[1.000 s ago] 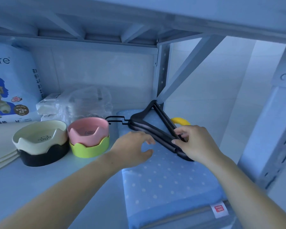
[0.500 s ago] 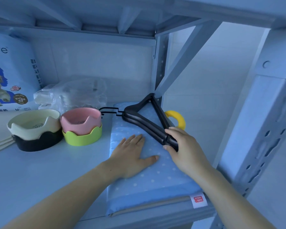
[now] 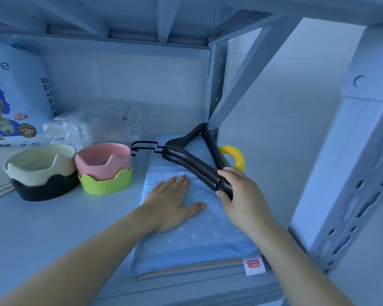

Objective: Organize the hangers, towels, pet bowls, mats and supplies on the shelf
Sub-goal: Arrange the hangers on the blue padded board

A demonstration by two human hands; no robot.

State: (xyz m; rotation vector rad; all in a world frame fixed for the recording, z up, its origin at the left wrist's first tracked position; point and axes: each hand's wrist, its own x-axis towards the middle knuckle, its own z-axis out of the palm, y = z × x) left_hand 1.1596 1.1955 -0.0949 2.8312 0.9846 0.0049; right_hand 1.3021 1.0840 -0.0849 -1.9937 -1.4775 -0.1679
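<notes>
Couple of black hangers (image 3: 186,160) lay on the blue mat (image 3: 186,237), hooks pointing left; right hand (image 3: 241,202) pinched their near-right end; left hand (image 3: 168,206) pressed flat alongside, fingers (image 3: 181,181) straight.

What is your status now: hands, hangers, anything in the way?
Left hand flat on blue dotted mat. Right hand grips black hangers at near end, stack lying on mat. Hooks close to pink bowl; yellow ring just behind.
</notes>
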